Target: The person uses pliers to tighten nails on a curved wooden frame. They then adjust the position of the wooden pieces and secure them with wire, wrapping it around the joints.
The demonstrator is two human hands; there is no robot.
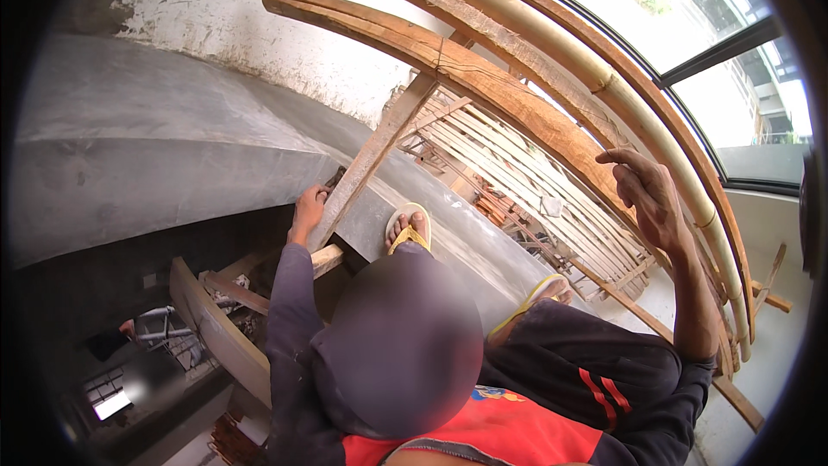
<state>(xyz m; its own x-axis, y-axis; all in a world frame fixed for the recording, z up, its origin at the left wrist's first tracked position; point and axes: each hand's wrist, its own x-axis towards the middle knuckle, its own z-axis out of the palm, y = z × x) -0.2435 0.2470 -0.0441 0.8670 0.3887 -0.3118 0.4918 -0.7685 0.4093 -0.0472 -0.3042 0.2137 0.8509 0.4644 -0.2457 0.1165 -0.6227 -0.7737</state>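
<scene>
At the end of the grey concrete ledge (198, 168), my left hand (309, 210) is closed beside an upright wooden strut (371, 160). Its fingers curl around something small and dark that I cannot make out. Further right, my right hand (651, 194) is raised against the long wooden planks (509, 103). Its index finger is stretched out and the others are loosely bent, with nothing seen in them. Whether it touches the planks is unclear. My left foot (410, 229), in a yellow-strapped flip-flop, stands on the concrete between the hands.
A bamboo pole (595, 78) runs along the planks, beside a window (733, 60). Through the gap beyond my feet, a slatted wooden frame (526, 181) shows lower down. A dark opening with a curved board (220, 328) drops away at left. My bent knee (397, 345) is blurred.
</scene>
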